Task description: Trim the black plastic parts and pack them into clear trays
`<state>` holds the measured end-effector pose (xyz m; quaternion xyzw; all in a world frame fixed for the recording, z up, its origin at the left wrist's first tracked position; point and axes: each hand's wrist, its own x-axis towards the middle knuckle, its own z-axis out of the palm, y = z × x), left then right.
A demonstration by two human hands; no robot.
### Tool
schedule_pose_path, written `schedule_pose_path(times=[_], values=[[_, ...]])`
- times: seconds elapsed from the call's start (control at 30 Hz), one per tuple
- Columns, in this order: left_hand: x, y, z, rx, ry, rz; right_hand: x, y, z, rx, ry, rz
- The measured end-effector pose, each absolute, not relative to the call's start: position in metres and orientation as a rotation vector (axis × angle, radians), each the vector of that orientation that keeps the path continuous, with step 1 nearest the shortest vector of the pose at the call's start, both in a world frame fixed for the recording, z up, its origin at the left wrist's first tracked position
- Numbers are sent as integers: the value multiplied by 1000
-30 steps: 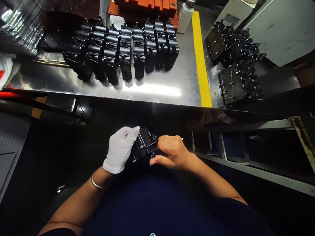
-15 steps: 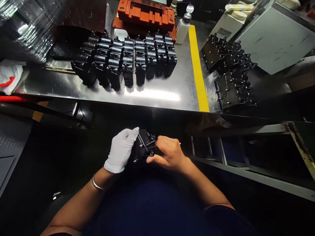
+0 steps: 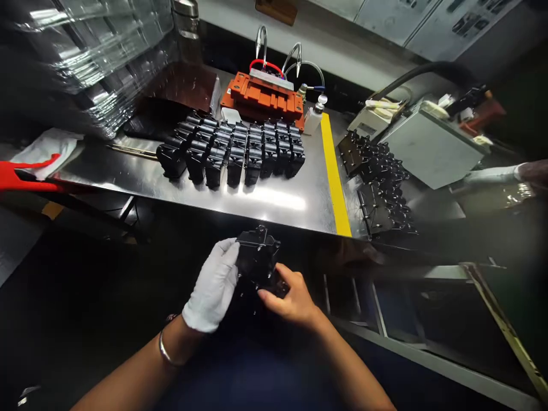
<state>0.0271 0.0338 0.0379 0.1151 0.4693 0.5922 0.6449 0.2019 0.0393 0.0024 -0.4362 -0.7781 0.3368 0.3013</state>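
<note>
A black moulded plastic part (image 3: 256, 260) with small posts along its edges is held up in front of the bench. My left hand (image 3: 213, 283), in a white glove, grips its left side, thumb on the near face. Bare, my right hand (image 3: 293, 297) is closed around its lower right edge with thumb and fingers; some of those fingers are hidden behind the part. Beyond my hands, rows of similar black parts (image 3: 235, 151) stand on the metal bench (image 3: 205, 202).
An orange fixture (image 3: 261, 100) with hoses sits behind the rows, beside a white bottle (image 3: 314, 119). Right of a yellow stripe (image 3: 334, 177) lie more black parts (image 3: 377, 182) and a grey box (image 3: 434, 145). Wrapped clear trays (image 3: 107, 63) are stacked left. A metal frame (image 3: 411, 337) stands lower right.
My view has tilted up, showing more of the bench's back. The held part has turned so a broad face shows, and my right hand has shifted to its lower edge.
</note>
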Motion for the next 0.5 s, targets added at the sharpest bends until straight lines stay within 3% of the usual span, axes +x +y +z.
schedule_pose_path(times=[0.17,0.33,0.5], values=[[18,30,21,277,1167,1177,263,159,43,-1413,-1765,493],[8,24,3,358,1266,1052,277,295,67,-1528,-1826,287],[9,20,-11,359,1398,1038,245,341,58,-1507,-1881,217]])
